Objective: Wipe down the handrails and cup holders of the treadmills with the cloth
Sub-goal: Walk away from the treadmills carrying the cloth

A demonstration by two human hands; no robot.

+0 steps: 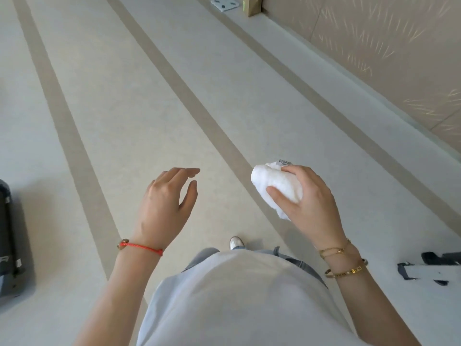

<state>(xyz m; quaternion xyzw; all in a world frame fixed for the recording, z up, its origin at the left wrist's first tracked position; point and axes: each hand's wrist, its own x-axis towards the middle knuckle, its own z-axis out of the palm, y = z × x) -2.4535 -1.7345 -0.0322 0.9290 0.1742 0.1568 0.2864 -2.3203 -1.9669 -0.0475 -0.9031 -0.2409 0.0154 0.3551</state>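
Cloth tag print unreadable

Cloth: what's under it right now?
The cloth is bunched in the right hand, held in the air. Below it only pale floor with tan stripes; the palm side is hidden. The left hand holds nothing.

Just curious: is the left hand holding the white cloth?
No, the crumpled white cloth is gripped by the right hand; the left hand is empty.

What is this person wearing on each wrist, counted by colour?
Red cord bracelet, left wrist: 1
Gold bracelets, right wrist: 2, a thin chain and a wider bangle
Total: 3
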